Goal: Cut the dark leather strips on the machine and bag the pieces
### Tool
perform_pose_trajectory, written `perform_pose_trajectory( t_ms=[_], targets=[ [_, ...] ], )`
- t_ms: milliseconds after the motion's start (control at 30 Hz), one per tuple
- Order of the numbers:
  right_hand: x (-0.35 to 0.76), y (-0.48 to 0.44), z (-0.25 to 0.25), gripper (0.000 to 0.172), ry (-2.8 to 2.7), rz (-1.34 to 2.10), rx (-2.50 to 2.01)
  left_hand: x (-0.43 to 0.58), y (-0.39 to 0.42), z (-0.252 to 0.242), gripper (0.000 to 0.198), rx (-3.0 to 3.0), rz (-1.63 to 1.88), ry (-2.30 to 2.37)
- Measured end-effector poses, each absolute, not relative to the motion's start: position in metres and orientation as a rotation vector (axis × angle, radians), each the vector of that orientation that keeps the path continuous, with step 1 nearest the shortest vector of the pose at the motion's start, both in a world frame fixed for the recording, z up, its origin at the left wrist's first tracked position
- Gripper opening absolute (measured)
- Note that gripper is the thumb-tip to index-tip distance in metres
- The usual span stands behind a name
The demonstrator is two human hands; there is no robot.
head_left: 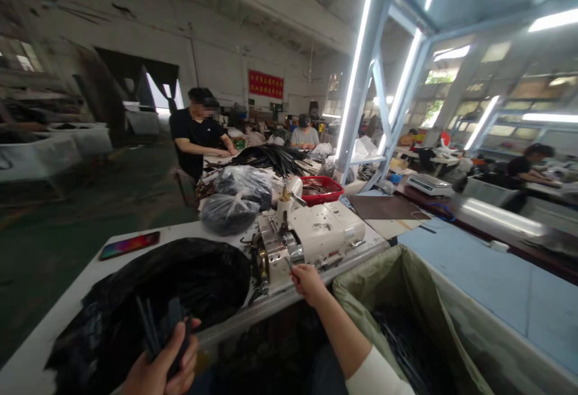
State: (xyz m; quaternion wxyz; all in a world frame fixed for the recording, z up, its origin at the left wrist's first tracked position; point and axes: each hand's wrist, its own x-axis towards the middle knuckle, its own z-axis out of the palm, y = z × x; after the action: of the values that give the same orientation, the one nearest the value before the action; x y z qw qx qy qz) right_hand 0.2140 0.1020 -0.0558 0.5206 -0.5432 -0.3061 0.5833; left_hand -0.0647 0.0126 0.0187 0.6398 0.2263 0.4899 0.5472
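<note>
My left hand (165, 362) is closed around several dark strips (151, 326), whose ends stick up past the fingers. It is over the near side of an open black plastic bag (198, 262). With its fingers pinched, my right hand (309, 283) holds a small thin dark strip (288, 262) at the front of a cream-coloured machine (327, 226). This machine looks like a skiving or sewing machine, with a metal plate at its left end. Whether the strip touches the machine I cannot tell.
A phone (130, 245) lies at the table's left. Filled plastic bags (230, 213) and a red basket (336, 189) stand behind the machine. To my right is a green cloth-lined bin (361, 277) with dark strips inside. A co-worker (194, 133) works across the table.
</note>
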Motion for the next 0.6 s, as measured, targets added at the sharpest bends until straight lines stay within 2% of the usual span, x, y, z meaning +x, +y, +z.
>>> perform_pose_trajectory(
  t_ms=[200,433,600],
  targets=[
    [0.218,0.127,-0.062,0.030,-0.694,1.428,-1.317,-0.064,0.002,0.022,0.051,0.577,1.315,1.015],
    [0.210,0.157,-0.054,0.031,-0.609,1.391,-1.359,-0.067,0.001,0.016,0.053,0.588,1.320,1.054],
    [0.207,0.166,-0.054,0.021,-0.552,1.300,-1.434,-0.069,0.003,0.014,0.054,0.577,1.313,1.052]
  ],
)
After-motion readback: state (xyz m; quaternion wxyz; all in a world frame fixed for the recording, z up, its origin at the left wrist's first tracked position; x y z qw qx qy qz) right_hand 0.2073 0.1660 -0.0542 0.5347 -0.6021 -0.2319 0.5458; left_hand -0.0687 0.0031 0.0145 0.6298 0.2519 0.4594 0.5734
